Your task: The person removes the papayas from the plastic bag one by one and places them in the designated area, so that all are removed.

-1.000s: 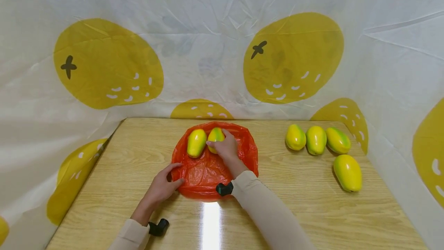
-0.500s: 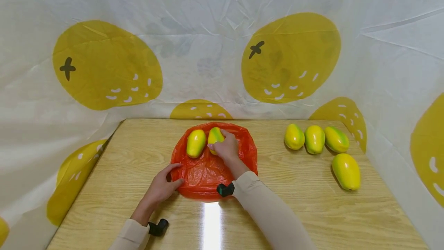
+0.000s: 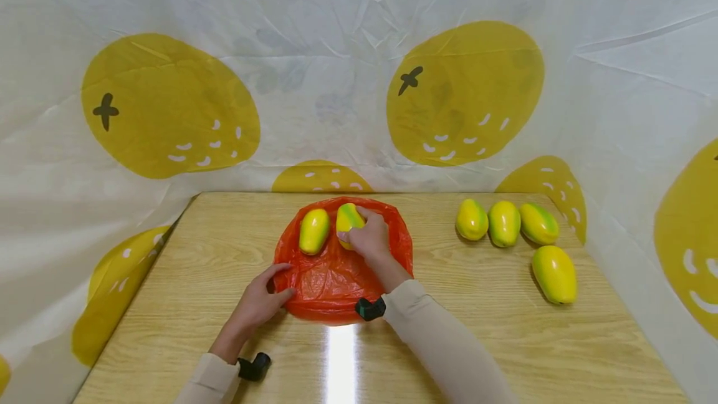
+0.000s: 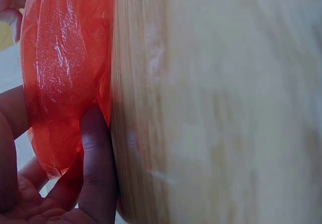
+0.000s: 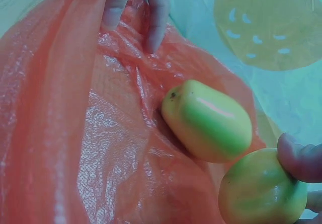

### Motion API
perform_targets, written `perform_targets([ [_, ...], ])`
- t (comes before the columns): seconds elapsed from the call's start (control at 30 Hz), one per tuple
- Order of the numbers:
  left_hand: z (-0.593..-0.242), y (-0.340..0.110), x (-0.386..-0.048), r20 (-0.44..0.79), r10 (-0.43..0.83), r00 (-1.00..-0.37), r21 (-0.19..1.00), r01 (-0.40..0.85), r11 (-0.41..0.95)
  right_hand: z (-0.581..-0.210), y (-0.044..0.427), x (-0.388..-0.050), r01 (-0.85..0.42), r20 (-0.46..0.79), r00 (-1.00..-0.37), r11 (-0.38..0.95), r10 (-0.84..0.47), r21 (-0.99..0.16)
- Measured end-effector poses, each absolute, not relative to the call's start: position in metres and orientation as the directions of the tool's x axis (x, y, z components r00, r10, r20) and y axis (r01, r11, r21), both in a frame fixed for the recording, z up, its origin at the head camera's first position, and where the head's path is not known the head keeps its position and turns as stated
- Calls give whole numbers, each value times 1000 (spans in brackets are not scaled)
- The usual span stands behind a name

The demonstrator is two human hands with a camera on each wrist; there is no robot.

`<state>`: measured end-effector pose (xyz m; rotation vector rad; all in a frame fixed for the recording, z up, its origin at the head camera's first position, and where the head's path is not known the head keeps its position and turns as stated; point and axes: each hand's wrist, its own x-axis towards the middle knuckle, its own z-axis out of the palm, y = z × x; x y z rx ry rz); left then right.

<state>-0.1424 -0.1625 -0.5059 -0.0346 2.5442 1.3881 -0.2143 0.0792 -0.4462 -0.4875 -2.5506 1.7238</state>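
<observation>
A red plastic bag (image 3: 325, 282) lies spread wide at the middle of the table, its mouth toward me. My left hand (image 3: 259, 301) holds its left edge; in the left wrist view a finger (image 4: 97, 158) lies along the red film. My right hand (image 3: 370, 235) reaches inside and grips a yellow-green papaya (image 3: 348, 220) with thumb and fingers. Another papaya (image 3: 314, 231) lies to its left on the film, untouched. Both the loose papaya (image 5: 209, 121) and the gripped papaya (image 5: 261, 189) show in the right wrist view, where part of the right hand is out of frame.
To the right, three papayas (image 3: 504, 223) stand in a row near the back edge, with one more papaya (image 3: 554, 274) in front of them. A fruit-printed cloth (image 3: 331, 80) hangs behind and beside the wooden table (image 3: 482, 323).
The gripped papaya has shifted slightly right, widening the gap to its neighbour. My left hand stays at the bag's edge. The head view has turned a little to the right.
</observation>
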Motion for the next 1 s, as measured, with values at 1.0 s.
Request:
perform_targets([
  [1.0,-504,-160,-142,-230,89,-969,829,-148,539,-427,109,-182,205,-141,-967,325,211,-923],
])
